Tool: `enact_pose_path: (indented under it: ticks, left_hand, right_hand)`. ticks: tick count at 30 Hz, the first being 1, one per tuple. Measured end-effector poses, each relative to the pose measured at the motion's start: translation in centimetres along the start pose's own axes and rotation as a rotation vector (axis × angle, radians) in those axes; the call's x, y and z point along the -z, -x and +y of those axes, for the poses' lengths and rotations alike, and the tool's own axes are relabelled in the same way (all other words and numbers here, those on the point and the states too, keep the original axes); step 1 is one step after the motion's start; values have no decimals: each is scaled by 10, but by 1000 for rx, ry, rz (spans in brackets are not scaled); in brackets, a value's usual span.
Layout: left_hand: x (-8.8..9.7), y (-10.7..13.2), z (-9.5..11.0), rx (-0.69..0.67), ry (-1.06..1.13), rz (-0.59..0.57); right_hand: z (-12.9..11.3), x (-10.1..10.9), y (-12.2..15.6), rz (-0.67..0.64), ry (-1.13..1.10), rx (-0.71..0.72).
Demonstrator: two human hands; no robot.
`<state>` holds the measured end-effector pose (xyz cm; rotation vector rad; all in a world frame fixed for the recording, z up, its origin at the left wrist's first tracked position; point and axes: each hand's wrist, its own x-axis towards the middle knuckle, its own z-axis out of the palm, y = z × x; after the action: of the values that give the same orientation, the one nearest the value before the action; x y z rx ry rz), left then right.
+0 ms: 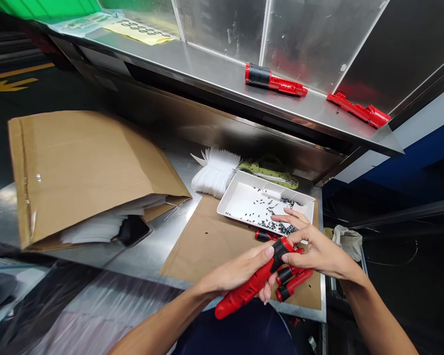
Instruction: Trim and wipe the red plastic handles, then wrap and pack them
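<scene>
My left hand (pixel 244 266) is wrapped round a long red plastic housing with a black collar (pixel 240 294), held tilted with its collar end up and to the right. The thumb and index finger of my right hand (pixel 320 249) close on that collar end, while its other fingers stretch out over a white tray (pixel 232 192). Many small black pieces (pixel 286 228) lie scattered in the tray, thickest at its near right. Under my hands, several similar red and black housings (pixel 296 284) lie on the cardboard sheet (pixel 196 241), partly hidden by my fingers.
A stack of white sheets (pixel 216 175) and a green dotted pouch (pixel 270 172) sit behind the tray. A large cardboard box (pixel 89 167) with white sheets inside fills the left. On the metal shelf (pixel 207 74) rest a red-black housing (pixel 276 80) and a red one (pixel 358 111).
</scene>
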<state>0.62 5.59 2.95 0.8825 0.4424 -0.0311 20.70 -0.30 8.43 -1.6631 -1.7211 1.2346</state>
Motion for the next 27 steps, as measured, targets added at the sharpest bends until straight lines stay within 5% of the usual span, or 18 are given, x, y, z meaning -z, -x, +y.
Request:
enact_pose_path:
  ticks: [14, 27]
  left_hand:
    - [-1, -14, -14, 14, 27, 111]
    - [9, -33, -30, -61, 9, 206]
  right_hand:
    - [12, -5, -9, -25, -57, 41]
    - [13, -24, -15, 157, 373, -206]
